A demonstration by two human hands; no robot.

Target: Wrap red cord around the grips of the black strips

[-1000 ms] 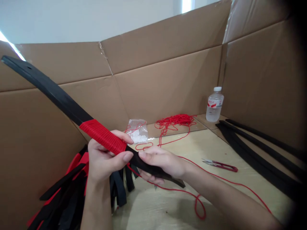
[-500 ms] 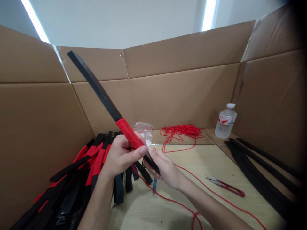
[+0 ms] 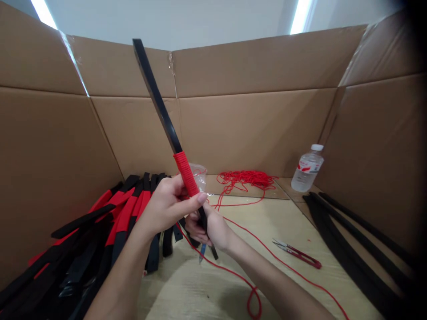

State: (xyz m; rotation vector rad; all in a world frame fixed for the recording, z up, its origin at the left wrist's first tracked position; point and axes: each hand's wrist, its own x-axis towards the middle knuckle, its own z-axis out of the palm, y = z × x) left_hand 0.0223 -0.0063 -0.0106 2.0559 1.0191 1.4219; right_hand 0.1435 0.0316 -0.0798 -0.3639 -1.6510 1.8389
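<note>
Over the surface (image 3: 300, 231), your left hand (image 3: 163, 206) grips the red-wrapped black strip (image 3: 184, 173), your right hand (image 3: 215, 231) its lower end; slack red cord (image 3: 245, 178) could snag if tugged.

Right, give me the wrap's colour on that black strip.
Red wrap, clearest in the head view.

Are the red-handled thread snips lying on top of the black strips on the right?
No, the red-handled thread snips lie on the table, apart from the black strips.

I have the black strip (image 3: 156, 95) tilted nearly upright, its lower section tightly wound with red cord (image 3: 185, 174), a short bare end below.
</note>
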